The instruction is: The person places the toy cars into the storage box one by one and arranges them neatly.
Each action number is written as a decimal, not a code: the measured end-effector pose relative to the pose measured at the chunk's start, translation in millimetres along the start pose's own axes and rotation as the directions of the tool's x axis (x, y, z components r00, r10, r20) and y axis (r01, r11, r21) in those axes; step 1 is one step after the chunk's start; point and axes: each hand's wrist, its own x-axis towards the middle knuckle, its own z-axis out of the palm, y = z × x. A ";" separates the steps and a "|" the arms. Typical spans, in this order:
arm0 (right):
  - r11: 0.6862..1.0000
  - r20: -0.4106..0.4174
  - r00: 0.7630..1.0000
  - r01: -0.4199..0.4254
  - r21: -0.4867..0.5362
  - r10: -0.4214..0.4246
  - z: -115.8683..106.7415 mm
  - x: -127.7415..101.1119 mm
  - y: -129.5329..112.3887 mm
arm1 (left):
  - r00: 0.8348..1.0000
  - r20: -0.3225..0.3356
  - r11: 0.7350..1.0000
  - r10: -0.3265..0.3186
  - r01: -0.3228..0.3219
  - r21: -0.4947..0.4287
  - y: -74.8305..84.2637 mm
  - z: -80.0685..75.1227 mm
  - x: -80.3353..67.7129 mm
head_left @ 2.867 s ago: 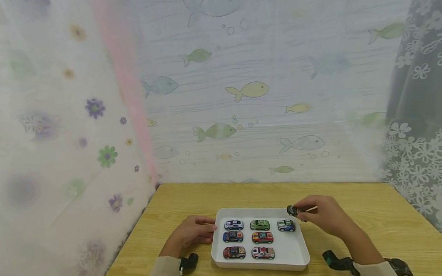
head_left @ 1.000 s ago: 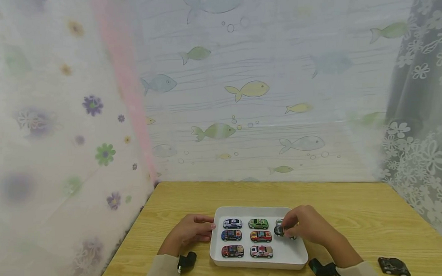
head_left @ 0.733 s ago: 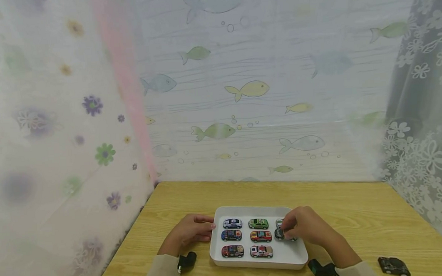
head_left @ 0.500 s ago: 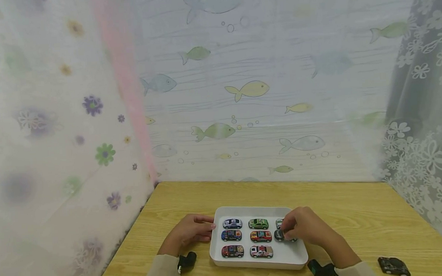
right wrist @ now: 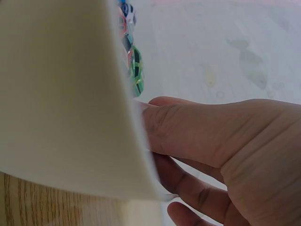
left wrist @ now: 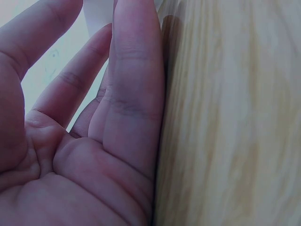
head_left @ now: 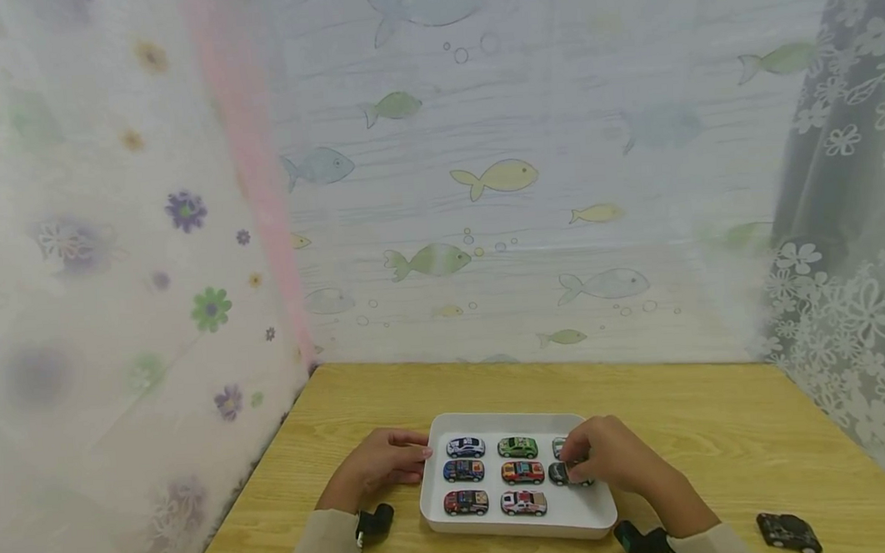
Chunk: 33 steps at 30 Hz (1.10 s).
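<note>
The right hand (head_left: 610, 461) is over the right column of the white tray (head_left: 595, 519), its fingers curled down and pinching a dark toy car (head_left: 565, 473) that sits in the middle row, just behind a gap at the near right corner. To set this car well, I would judge it best to line it up with the orange car (head_left: 522, 472) beside it, lower it until all wheels rest flat on the tray floor, and only then ease the fingertips apart, lifting straight up so that the light-coloured car (head_left: 559, 447) just behind it, half hidden by the knuckles, is not nudged. The right wrist is bent inward, the forearm coming in from the near right across the tray's rim; the wrist view shows the fingers reaching over the tray wall. The left hand (head_left: 381, 469) lies on the table (head_left: 721, 429) with fingers fairly straight, their tips against the tray's left wall, steadying it. Six other cars fill the left and middle columns, and one more black car (head_left: 789, 532) stands on the table well apart to the right.
</note>
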 end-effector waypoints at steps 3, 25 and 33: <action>1.000 0.000 1.000 0.001 -0.004 -0.001 -0.2 0.9 -0.9 | 1.000 -0.005 1.000 0.001 -0.001 0.003 1.1 -0.7 -0.3; 1.000 0.018 1.000 0.001 0.006 -0.001 -1.2 -0.5 0.2 | 1.000 -0.003 1.000 -0.004 0.004 0.002 -1.7 -0.6 1.2; 1.000 0.003 1.000 0.014 -0.023 -0.014 -8.2 -2.3 -0.9 | 1.000 0.001 1.000 0.006 -0.006 0.002 -2.7 -1.2 2.7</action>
